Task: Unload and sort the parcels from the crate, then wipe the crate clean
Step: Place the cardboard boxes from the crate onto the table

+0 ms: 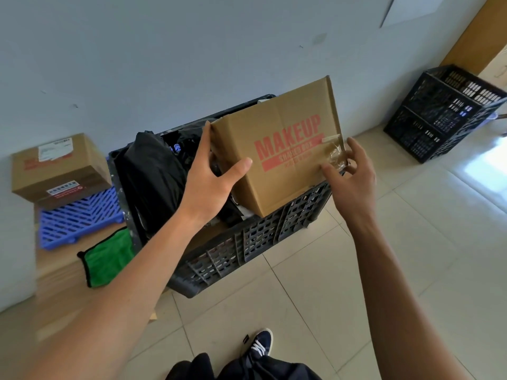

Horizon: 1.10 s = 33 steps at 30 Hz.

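A brown cardboard box printed "MAKEUP" in red is tilted above the right end of a black slatted crate on the floor. My left hand grips the box's left edge, thumb on its front face. My right hand holds its right side by the clear tape. A black plastic parcel lies in the crate's left half, with more dark items behind it. A green cloth lies on the floor left of the crate.
A taped cardboard box rests on a blue plastic pallet at the left by the wall. A second black crate stands at the far right. My shoe is on pale floor tiles.
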Available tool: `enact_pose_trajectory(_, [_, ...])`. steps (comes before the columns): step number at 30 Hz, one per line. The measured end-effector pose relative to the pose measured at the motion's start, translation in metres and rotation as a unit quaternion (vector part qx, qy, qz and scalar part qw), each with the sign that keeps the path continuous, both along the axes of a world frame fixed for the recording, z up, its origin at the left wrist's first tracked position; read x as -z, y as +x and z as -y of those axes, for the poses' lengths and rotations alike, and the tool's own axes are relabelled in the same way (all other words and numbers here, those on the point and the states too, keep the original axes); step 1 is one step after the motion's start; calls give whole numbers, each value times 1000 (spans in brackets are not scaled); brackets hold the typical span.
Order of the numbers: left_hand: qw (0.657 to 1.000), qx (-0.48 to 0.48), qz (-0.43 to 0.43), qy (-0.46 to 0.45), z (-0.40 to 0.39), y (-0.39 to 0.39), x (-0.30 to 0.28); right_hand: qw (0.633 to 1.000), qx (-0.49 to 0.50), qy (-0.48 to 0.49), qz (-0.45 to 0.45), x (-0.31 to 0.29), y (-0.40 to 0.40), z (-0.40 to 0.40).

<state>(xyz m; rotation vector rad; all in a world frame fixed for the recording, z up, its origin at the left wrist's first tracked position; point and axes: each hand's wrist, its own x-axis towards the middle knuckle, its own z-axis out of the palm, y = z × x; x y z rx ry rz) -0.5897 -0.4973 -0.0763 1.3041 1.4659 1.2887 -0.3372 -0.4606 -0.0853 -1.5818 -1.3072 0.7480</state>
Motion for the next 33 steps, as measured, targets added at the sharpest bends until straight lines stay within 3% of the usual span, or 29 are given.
enact_pose_trajectory(13, [993, -12, -5, 120, 78, -48, -32, 993, -72, 59, -79, -47, -50, 44])
enact_pose_trajectory(22, [985, -66, -104, 124, 149, -99, -38, 990, -126, 45, -47, -84, -108, 98])
enact_pose_trajectory(29, [975, -89, -166, 117, 198, -125, -34, 983, -158, 4, -91, -91, -146, 133])
enact_pose_trajectory(33, [985, -58, -106, 124, 226, -143, -32, 974, -172, 7, -146, -86, -163, 151])
